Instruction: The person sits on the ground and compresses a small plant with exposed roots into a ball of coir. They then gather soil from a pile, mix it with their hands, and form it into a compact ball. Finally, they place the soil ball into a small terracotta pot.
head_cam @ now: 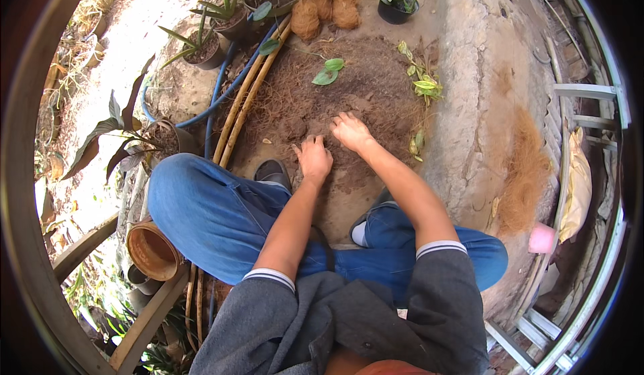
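My left hand [313,159] is palm down on a heap of dark soil [362,85] mixed with brown coir fibre, its fingertips touching the soil. To its right and slightly farther out, my right hand [349,131] also rests on the heap with curled fingers. Their undersides are hidden, so whatever may be under the fingers does not show. Beyond them, a cutting with green leaves [328,71] lies on the soil. Variegated yellow-green leaf cuttings [426,85] lie along the heap's right side.
Two bamboo poles [246,101] and a blue hose [211,108] run along the left, beside potted plants [204,53]. Several coir-wrapped balls [305,19] and a black pot [396,8] stand at the back. Loose coir [526,173] lies on the concrete ledge [473,83] at right.
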`<state>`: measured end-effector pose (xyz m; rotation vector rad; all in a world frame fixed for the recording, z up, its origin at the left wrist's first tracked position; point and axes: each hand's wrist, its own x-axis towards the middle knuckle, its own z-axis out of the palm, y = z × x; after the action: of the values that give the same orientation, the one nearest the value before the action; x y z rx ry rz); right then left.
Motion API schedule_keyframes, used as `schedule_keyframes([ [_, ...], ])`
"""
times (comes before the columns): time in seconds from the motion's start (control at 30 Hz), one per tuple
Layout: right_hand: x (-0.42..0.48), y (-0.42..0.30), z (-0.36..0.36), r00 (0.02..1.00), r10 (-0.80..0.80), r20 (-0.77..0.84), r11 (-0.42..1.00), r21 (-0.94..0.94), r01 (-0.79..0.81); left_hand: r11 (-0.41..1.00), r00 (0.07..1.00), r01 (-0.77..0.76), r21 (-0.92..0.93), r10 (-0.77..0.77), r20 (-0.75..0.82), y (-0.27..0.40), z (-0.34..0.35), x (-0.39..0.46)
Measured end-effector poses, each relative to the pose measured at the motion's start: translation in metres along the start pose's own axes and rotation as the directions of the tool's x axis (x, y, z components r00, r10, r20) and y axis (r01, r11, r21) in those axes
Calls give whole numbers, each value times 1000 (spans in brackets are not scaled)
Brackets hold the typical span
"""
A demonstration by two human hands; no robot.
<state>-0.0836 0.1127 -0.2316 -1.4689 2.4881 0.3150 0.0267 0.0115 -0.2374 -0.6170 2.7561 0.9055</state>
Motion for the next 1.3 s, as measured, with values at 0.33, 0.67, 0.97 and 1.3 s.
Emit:
schedule_keyframes([
  [0.33, -20, 16, -14, 998, 48, -36, 893, 449, -27, 999, 1000, -5, 47, 4, 13, -1, 1, 1],
  [0.67, -44, 32, -24, 927, 374, -20, 445, 881, -160, 973, 998, -59, -225, 64, 18, 16, -12, 6],
  [0.97, -40, 41, -35, 908, 394, 141, 261, 930, -258, 946, 995, -89, -311, 74, -62, 14, -11, 7],
  [1.3, -48, 35, -82, 793, 397, 461, -624, 770, -135, 675, 989, 101, -731, -150, -1, 28, -10, 24],
])
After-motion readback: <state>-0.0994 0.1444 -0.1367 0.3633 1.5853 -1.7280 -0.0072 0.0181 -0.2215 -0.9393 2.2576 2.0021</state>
